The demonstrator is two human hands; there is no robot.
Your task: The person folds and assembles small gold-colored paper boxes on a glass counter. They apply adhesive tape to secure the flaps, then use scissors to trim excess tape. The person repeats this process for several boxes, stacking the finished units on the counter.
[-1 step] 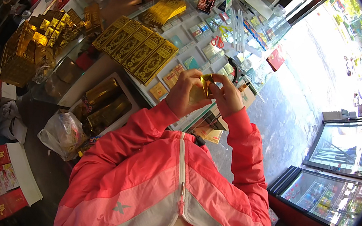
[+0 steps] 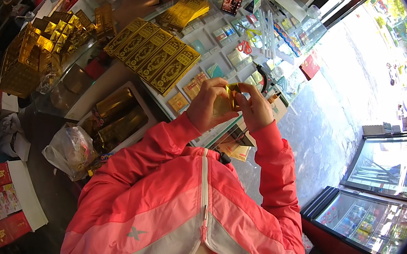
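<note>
Above the near edge of the glass counter (image 2: pixel 208 67), my left hand (image 2: pixel 207 102) and my right hand (image 2: pixel 255 108) meet on a small piece of gold foil paper (image 2: pixel 231 92). The fingers of both hands are closed on it, and the paper is bent between them. Part of it is hidden behind my fingertips. To the left of my hands lies a fanned row of black-and-gold printed paper sheets (image 2: pixel 167 67). Behind that row rests a thicker stack of gold sheets (image 2: pixel 186 11). A pile of shiny folded gold paper pieces (image 2: pixel 56 33) sits farther left.
Red-handled scissors (image 2: pixel 245 46) and a black tool (image 2: pixel 264 78) lie on the counter beyond my hands. Small packs show under the glass. A tray of gold rolls (image 2: pixel 116 115) and a clear plastic bag (image 2: pixel 71 147) are at left; a glass-topped freezer (image 2: pixel 362 222) stands at right.
</note>
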